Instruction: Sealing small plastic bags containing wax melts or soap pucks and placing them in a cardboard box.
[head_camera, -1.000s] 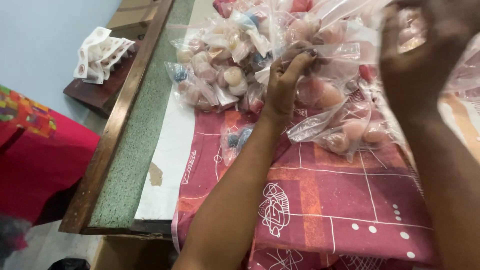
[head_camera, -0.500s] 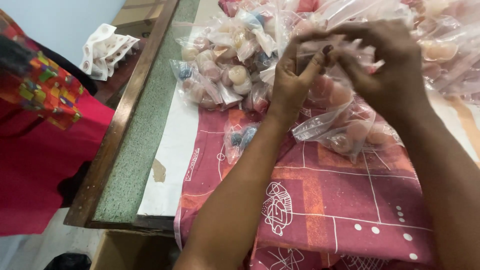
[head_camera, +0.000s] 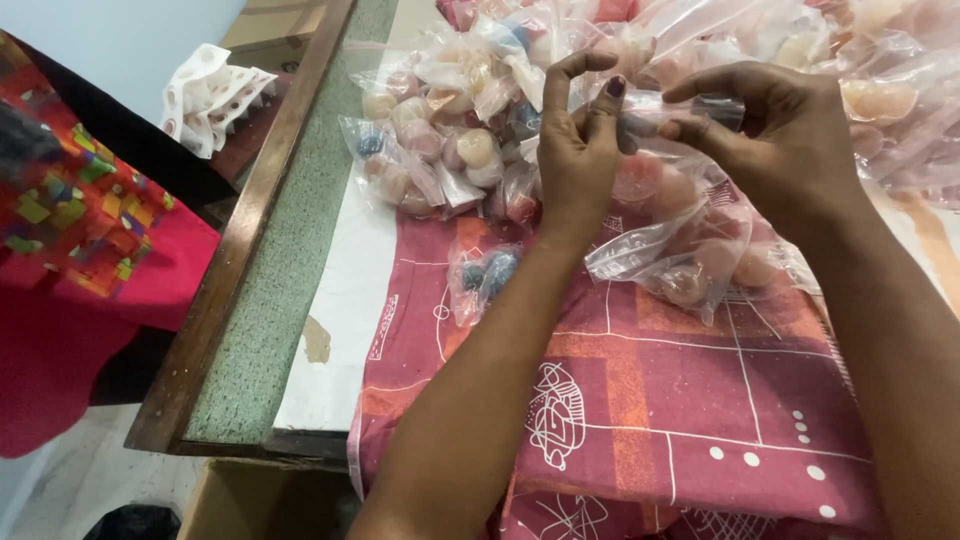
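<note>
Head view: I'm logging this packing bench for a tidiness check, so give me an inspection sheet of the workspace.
Surface: table with green strip and wooden edge, partly covered by a red patterned cloth.
Job's things: small clear bag of pinkish round pieces, its top pinched between both hands.
Clutter: heap of filled bags behind the hands; one loose bag with blue pieces on the cloth.
Hands: left hand and right hand meet at the bag's top edge, fingers closed on it.
Cables: nothing seen.
Surroundings: a person in red patterned clothing to the left; white spotted bundle beyond the table; cardboard box below.
</note>
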